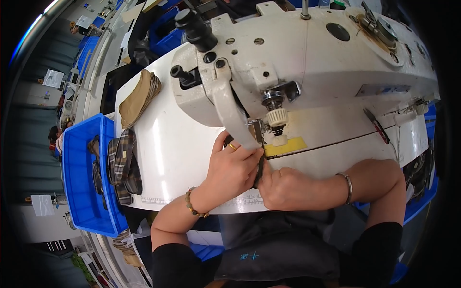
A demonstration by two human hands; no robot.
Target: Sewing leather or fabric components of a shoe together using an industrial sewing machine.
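My two hands are close together beneath the needle end of a white industrial sewing machine point(288, 48). A dark piece of fabric point(260, 175) lies between them, partly hidden by my fingers. My left hand point(233, 168), with a ring and a beaded bracelet, is closed on the fabric's left side beside the presser foot. My right hand point(288, 189), with a metal bangle at the wrist, has its fingers curled and pinches the fabric's near right edge. The curved white guard point(230, 115) of the machine hangs just above my left fingers.
On the left of the white table point(165, 163) lie a stack of tan cut pieces point(139, 98) and folded plaid fabric point(125, 163). A blue bin point(79, 192) stands beside them. Red-handled thread snips point(377, 126) rest at the right, and a yellow strip point(286, 147) sits by the needle.
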